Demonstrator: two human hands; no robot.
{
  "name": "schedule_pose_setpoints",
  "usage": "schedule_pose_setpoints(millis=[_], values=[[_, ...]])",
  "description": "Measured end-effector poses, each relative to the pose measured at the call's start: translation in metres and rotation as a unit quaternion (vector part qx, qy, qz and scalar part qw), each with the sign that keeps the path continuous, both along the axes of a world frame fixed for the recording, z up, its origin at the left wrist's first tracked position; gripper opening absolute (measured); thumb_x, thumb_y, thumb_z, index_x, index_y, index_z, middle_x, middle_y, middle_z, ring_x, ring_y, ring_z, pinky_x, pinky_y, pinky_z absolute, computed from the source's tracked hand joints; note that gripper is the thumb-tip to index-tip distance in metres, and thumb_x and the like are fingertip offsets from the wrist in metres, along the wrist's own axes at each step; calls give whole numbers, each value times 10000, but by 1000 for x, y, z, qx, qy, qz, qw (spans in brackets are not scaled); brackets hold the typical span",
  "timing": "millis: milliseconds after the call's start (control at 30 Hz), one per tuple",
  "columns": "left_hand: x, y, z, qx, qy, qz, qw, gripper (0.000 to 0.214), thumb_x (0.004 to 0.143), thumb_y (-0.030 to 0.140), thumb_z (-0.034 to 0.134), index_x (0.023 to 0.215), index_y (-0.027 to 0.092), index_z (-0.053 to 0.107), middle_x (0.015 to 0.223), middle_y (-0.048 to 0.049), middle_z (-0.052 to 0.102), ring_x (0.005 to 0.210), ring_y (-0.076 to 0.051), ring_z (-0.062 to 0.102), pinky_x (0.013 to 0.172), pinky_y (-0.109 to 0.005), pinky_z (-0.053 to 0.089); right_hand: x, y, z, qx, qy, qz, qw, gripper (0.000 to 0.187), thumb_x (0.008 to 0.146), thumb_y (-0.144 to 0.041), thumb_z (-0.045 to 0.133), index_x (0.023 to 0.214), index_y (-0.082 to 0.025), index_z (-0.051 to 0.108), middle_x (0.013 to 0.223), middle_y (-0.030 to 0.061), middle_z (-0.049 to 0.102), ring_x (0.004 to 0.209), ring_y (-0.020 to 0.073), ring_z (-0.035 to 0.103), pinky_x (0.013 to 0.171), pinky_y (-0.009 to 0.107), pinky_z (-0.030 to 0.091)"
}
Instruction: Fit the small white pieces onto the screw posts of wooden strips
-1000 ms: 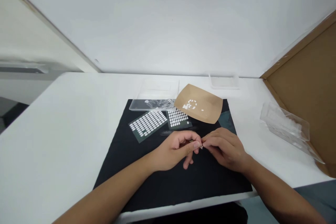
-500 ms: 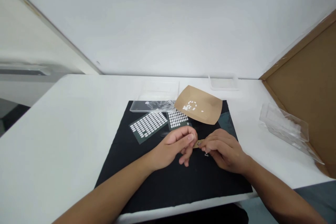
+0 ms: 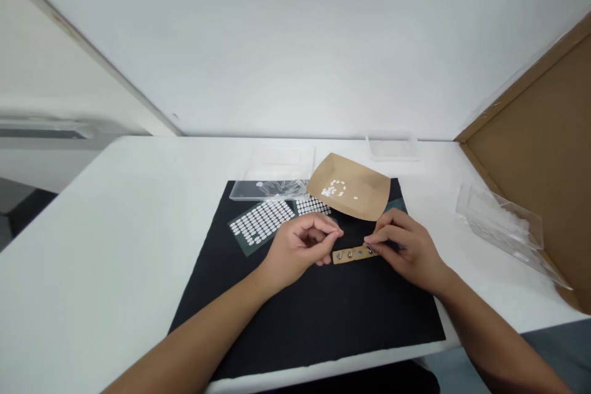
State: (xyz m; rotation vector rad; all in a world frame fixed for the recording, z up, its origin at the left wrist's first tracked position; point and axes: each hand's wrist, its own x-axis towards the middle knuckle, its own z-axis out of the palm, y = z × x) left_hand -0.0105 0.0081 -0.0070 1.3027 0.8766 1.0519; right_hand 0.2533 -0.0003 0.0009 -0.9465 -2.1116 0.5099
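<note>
A small tan strip (image 3: 353, 255) with three round metal studs lies on the black mat (image 3: 305, 308). My right hand (image 3: 406, 249) pinches a tiny metal piece at the strip's right end. Just left of the strip hovers my left hand (image 3: 302, 246), its fingers curled with thumb and forefinger pressed together; whether they hold anything is hidden. Behind my hands lie two dark sheets of white oval stickers, a larger sheet (image 3: 261, 223) and a smaller sheet (image 3: 310, 204), and a brown paper tray (image 3: 351, 194) with loose white ovals in it.
A clear plastic tray (image 3: 272, 186) sits at the mat's far edge, with a clear lid (image 3: 282, 160) behind it. A small clear box (image 3: 392, 146) stands by the wall. Clear packaging (image 3: 503, 221) lies at right beside a brown board (image 3: 540, 154).
My hands, pinched together a second ago, have drawn apart. The tan strip now lies uncovered on the mat, with my right hand at its right end and my left hand withdrawn to the left.
</note>
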Motion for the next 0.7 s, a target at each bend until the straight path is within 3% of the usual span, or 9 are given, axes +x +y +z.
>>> schedule_pose_setpoints(millis=[200,467,700], values=[[0,3,-4,73,27,45,996,103,896,240,821,885,141,793,964,-94,788,671,-129,750,572,-219,652,-4,0,-1,-47,26,-15,998,101,1012,-176,690,1012,-236,771,899,25,621,728,144,625,605,267,548],[-3,5,-3,90,90,58,990,113,888,240,812,838,147,772,955,-100,819,674,-143,780,584,-205,610,-6,-2,-2,-71,24,-38,996,80,969,-167,713,955,-229,762,893,24,665,726,143,660,637,271,571],[-4,5,-9,100,125,55,986,189,882,290,844,815,155,731,879,-72,788,608,-102,685,557,-191,523,-3,-2,5,-114,-4,-23,993,67,944,-198,767,896,-239,744,835,-3,699,686,135,673,637,264,553]])
